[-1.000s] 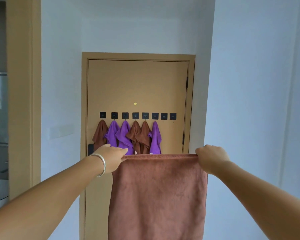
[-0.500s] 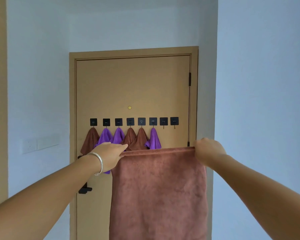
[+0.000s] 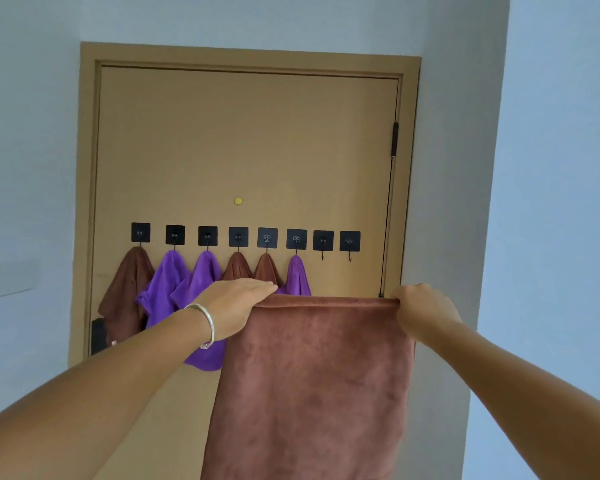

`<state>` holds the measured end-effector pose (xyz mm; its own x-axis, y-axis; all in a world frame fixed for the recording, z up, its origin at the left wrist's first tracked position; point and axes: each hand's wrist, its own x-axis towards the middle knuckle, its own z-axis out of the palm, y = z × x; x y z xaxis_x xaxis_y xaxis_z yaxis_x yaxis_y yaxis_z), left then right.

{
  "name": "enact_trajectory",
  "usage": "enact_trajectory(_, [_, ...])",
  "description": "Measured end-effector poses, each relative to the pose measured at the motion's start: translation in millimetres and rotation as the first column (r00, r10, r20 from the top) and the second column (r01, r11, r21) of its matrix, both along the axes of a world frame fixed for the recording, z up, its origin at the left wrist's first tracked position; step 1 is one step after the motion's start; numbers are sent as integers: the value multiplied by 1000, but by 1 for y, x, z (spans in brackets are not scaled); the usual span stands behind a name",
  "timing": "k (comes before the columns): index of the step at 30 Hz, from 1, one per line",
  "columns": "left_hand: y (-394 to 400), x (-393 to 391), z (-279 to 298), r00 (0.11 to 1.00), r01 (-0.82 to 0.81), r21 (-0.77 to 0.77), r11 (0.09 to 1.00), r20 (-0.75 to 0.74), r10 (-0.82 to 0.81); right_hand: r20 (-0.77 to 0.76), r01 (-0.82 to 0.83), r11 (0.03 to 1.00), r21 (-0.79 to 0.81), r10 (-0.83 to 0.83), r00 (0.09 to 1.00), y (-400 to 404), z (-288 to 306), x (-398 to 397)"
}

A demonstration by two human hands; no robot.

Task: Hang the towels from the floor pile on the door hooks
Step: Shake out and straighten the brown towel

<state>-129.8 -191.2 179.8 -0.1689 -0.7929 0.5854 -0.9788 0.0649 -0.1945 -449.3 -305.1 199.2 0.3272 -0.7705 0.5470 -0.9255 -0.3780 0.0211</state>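
Brown towel (image 3: 312,382) is hanging in front of the door (image 3: 250,150), stretched by its top edge: the left hand (image 3: 234,306) is gripping one corner, the right hand (image 3: 421,311) is pinching the other, just below the two bare hooks (image 3: 336,241).

Eight hooks (image 3: 245,236) run across the door (image 3: 243,150) mid-frame; six hung towels (image 3: 201,289) fill the left ones, apparently behind the held towel (image 3: 312,382) at lower centre.
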Motion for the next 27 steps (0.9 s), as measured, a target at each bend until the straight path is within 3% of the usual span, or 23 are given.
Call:
enact_trajectory(7, [-104, 49, 13, 987, 160, 23, 987, 29, -161, 159, -8, 1000, 7, 6, 987, -92, 14, 59])
enact_trajectory(13, [-170, 74, 14, 918, 251, 85, 964, 294, -265, 237, 2, 1000, 13, -5, 971, -145, 12, 88])
enact_trajectory(16, [-195, 74, 16, 937, 188, 114, 976, 278, -213, 263, -38, 999, 0, 37, 964, -160, 14, 94])
enact_trajectory(18, [-210, 74, 20, 948, 164, 93, 982, 259, -183, 204, -75, 996, -38, 81, 976, -168, 15, 99])
enact_trajectory(22, [-237, 67, 28, 976, 202, 56, 978, 66, -206, -11, -201, 965, -169, 203, 979, -185, 23, 102])
enact_trajectory(25, [-257, 62, 40, 995, 64, 56, 996, -82, -60, -301, -414, 860, -299, 327, 896, -195, 35, 102])
enact_trajectory(27, [-270, 58, 47, 999, 16, 37, 999, -41, -15, -468, -485, 833, -267, 328, 821, -207, 38, 103])
